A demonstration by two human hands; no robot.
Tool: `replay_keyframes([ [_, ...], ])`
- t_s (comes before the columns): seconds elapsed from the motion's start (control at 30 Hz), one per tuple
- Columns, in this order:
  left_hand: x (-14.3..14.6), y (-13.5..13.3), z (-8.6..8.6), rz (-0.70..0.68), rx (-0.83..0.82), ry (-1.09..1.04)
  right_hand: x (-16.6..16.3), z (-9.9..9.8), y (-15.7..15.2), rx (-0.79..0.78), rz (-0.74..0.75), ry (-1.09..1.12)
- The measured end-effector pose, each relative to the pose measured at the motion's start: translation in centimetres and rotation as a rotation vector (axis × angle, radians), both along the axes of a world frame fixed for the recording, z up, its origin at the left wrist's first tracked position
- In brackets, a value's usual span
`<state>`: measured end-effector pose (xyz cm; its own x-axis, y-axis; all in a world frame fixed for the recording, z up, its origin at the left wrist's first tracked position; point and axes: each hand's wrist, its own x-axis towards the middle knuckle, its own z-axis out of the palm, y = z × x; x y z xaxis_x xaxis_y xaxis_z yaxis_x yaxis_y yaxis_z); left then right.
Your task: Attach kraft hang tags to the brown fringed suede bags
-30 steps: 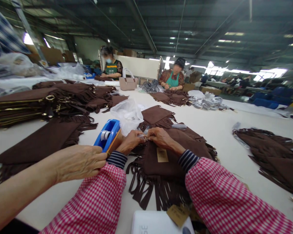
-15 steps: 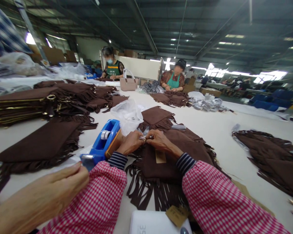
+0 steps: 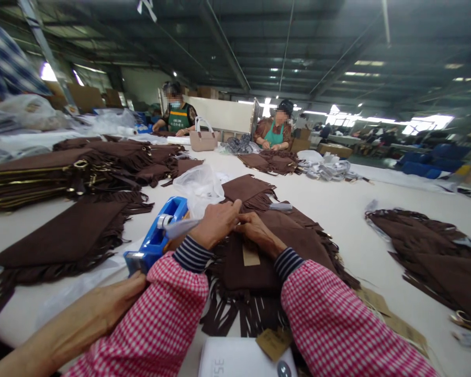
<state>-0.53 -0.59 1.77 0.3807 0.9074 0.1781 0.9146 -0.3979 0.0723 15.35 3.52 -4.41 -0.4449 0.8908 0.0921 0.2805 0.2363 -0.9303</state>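
A dark brown fringed bag [image 3: 255, 275] lies flat in front of me, with a tan paper tag [image 3: 251, 255] on it. My left hand [image 3: 216, 224] is closed at the bag's top edge, and its fingers hide what they pinch. A whitish strip [image 3: 182, 228] sticks out on the left from behind this hand. Close beside it, my right hand [image 3: 261, 234] pinches at the same edge of the bag, fingertips almost meeting the left ones. A blue tape dispenser [image 3: 157, 238] stands just left of my left hand.
Another person's hand [image 3: 127, 290] reaches in at lower left, by the dispenser. Stacked brown bags [image 3: 35, 170] lie left, more bags [image 3: 427, 251] right. A white device [image 3: 239, 358] sits at the front edge, and a clear plastic bag [image 3: 202, 188] lies beyond my hands. Two co-workers sit opposite.
My left hand has turned and risen over the bag's edge, and the whitish strip now shows behind it. The other person's hand has dropped slightly, closer to the dispenser's base.
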Motion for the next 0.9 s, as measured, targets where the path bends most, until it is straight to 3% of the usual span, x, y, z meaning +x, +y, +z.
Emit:
replay_keyframes([
  [0.17, 2.3, 2.1, 2.2, -0.117, 0.441, 0.04, 1.3, -0.6, 0.6, -0.227, -0.079, 0.241],
  [0.23, 2.7, 1.9, 2.1, -0.138, 0.579, -0.015, 1.5, -0.8, 0.8, -0.273, -0.09, 0.304],
  [0.3, 2.7, 1.0, 1.0, -0.101, 0.611, -0.123, 1.5, -1.0, 0.9, -0.314, -0.087, 0.347],
  [0.37, 2.2, 0.0, -0.9, 0.046, 0.531, -0.296, 1.4, -1.1, 0.9, -0.348, -0.081, 0.372],
  [0.47, 1.0, -0.8, -4.2, 0.281, 0.228, -0.634, 1.5, -1.3, 0.8, -0.387, -0.074, 0.387],
  [0.53, 0.3, -0.7, -6.0, 0.28, -0.032, -0.894, 1.5, -1.4, 0.8, -0.402, -0.072, 0.389],
  [0.63, -0.2, -0.1, -7.3, 0.159, -0.324, -1.217, 1.6, -1.4, 0.8, -0.407, -0.077, 0.385],
  [0.73, -0.4, 0.3, -7.7, 0.108, -0.36, -1.322, 1.5, -1.3, 0.8, -0.403, -0.08, 0.374],
  [0.9, -0.6, 0.1, -7.9, 0.077, -0.244, -1.256, 1.2, -1.2, 0.8, -0.38, -0.086, 0.322],
])
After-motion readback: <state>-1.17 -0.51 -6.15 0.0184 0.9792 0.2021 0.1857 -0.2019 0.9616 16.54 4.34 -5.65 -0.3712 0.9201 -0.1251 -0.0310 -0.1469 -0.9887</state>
